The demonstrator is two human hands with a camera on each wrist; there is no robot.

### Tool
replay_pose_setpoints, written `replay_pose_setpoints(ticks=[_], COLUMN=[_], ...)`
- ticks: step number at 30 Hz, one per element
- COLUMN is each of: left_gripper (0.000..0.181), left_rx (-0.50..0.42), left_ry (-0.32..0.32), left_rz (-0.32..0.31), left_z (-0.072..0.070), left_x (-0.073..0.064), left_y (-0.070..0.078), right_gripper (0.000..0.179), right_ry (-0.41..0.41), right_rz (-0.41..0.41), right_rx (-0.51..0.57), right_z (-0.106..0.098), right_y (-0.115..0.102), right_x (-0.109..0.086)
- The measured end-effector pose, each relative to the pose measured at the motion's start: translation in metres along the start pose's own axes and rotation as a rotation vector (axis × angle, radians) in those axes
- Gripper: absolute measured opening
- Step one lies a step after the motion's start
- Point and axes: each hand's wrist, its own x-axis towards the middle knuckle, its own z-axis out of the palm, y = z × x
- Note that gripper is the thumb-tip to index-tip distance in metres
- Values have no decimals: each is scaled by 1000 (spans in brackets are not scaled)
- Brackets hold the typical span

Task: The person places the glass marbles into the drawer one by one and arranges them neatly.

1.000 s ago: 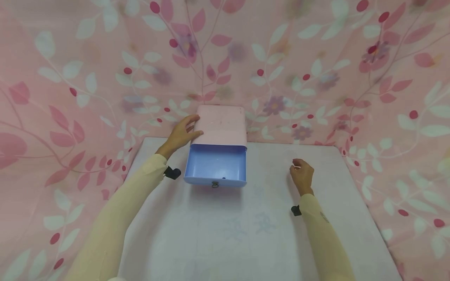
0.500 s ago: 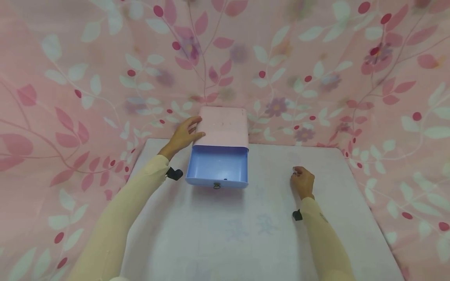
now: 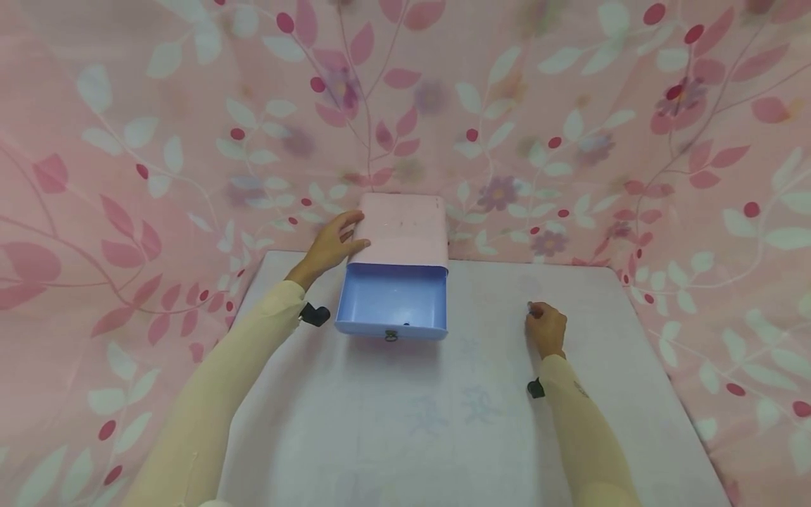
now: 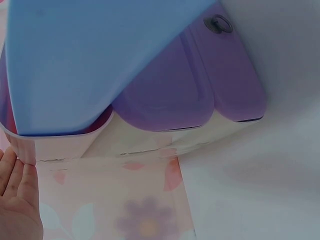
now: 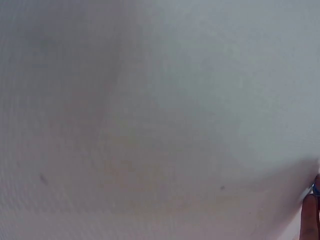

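Note:
A small drawer cabinet [image 3: 405, 225] with a pale pink top stands at the back of the table. Its top drawer [image 3: 393, 296], blue with a ring pull, is pulled out; a small dark spot shows inside near the front. Two purple drawers [image 4: 165, 85] sit pushed in below, seen in the left wrist view. My left hand [image 3: 331, 243] rests against the cabinet's left side, fingers extended and thumb at the top edge. Right of the cabinet, low over the table, my right hand [image 3: 548, 329] pinches a small shiny object [image 3: 529, 308], mostly hidden by the fingertips; its kind I cannot tell.
The white-covered table [image 3: 443, 436] bears faint bluish figures. A pink floral cloth [image 3: 405, 91] hangs behind the cabinet and along both sides. Dark wrist-camera mounts [image 3: 315, 314] stick out by the sleeves.
My right hand has come down slightly toward the table, and its fingertips have drawn together on the small shiny object. The left hand stays at the cabinet; the drawer stands as before.

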Motion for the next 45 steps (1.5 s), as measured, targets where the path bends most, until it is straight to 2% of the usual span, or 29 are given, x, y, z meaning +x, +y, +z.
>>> replay_pose_setpoints(ticks=[3,6,16,21,25,28,35,39,45], left_gripper=[71,70,71,71,69,68,73,77,80], left_rx=[1,16,15,1,17,21,7,-4,-51], left_ry=[10,17,8,-6,-13,-17,14,17,3], left_rz=[3,5,3,-6,-6,0,-4,-12,-13], left_z=[0,0,-1,-1,-1,-2,-1,-1,0], left_x=[3,4,5,0,-9,-12,2,1,6], left_y=[-10,-14,-14,1,20,27,-12,-13,-15], right_gripper=[25,26,29,24,22,21,19,20,20], right_ry=[-6,-9,-19,3,16,21,48,53,82], right_rz=[4,16,36,0,-41,-66,-172,-245,-408], right_rx=[-2,4,-5,0,26,44,157,225,315], right_z=[-1,-1,-1,-3,-6,-8,-11,-12,-9], right_y=[-1,-1,-1,-7,-19,-29,-61,-84,-116], right_x=[0,0,0,4,6,9,13,13,10])
